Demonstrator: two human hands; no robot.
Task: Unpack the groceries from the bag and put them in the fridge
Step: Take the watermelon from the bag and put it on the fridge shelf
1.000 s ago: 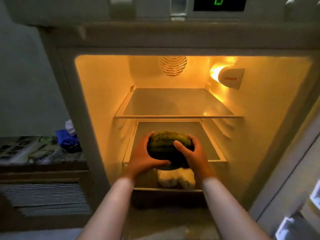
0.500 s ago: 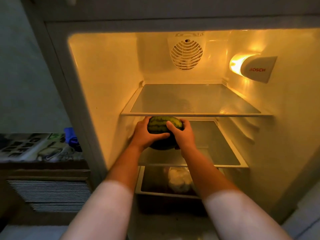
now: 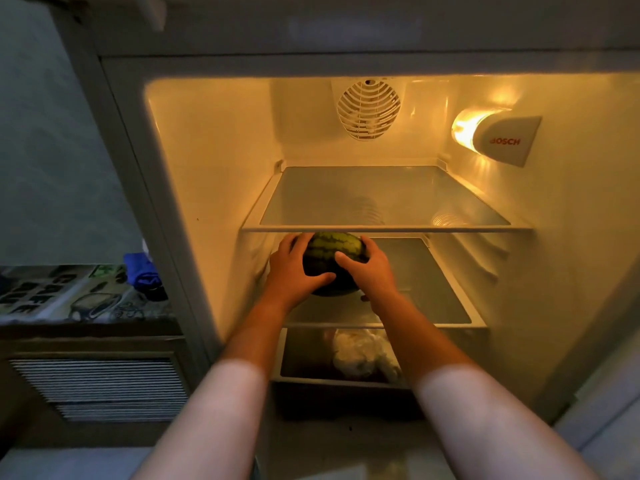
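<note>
— Watermelon (image 3: 335,252), where is it?
— On the middle glass shelf (image 3: 433,289) of the open fridge (image 3: 214,161), toward the left side, just under the front edge of the top shelf (image 3: 384,195). It is small, round and striped dark green. Whether its underside rests fully on the glass I cannot tell; the hands cover the lower part.
— And the hands?
— Both grip it. The left hand (image 3: 292,268) wraps the left flank, fingers curled over the top, thumb reaching across the front. The right hand (image 3: 369,268) wraps the right flank the same way, thumb lying on the front rind. Both forearms reach in from the bottom of the view.
— What lies around it?
— Below the middle shelf sits a drawer (image 3: 346,382) with a pale plastic bag (image 3: 360,355) inside. At the back wall there is a round fan grille (image 3: 369,109), and on the right wall a lit lamp housing (image 3: 502,140) marked BOSCH.
— Outside the fridge?
— To the left, a counter with a printed cloth (image 3: 62,296) and something blue (image 3: 143,275) on it, close to the fridge frame.
</note>
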